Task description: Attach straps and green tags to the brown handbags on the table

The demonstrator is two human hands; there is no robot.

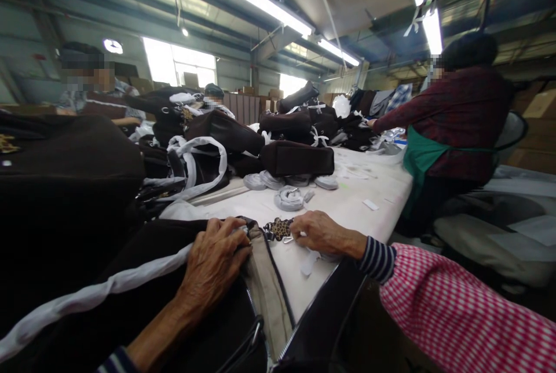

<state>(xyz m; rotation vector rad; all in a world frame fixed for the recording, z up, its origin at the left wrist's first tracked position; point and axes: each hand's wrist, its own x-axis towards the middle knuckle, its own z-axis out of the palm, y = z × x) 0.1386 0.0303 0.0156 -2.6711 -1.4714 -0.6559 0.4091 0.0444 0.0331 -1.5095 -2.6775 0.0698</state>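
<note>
A dark handbag (152,292) lies in front of me with its zipper open, showing a beige lining (267,280). My left hand (219,257) is closed over the bag's upper edge, beside a handle wrapped in white paper (125,280). Just past that edge, my right hand (319,231) pinches a leopard-print charm (281,228) with metal clasps, low over the white table. The fingertips of the right hand partly cover the charm's right end. Below that wrist, a dark zippered panel (330,303) of the bag hangs at the table's front.
Coiled, wrapped straps (289,198) lie on the white table (347,199) ahead. Dark bags (297,158) are heaped behind them, and a large one (65,170) stands close on my left. A co-worker in a green apron (456,106) stands at the right; others are across the table.
</note>
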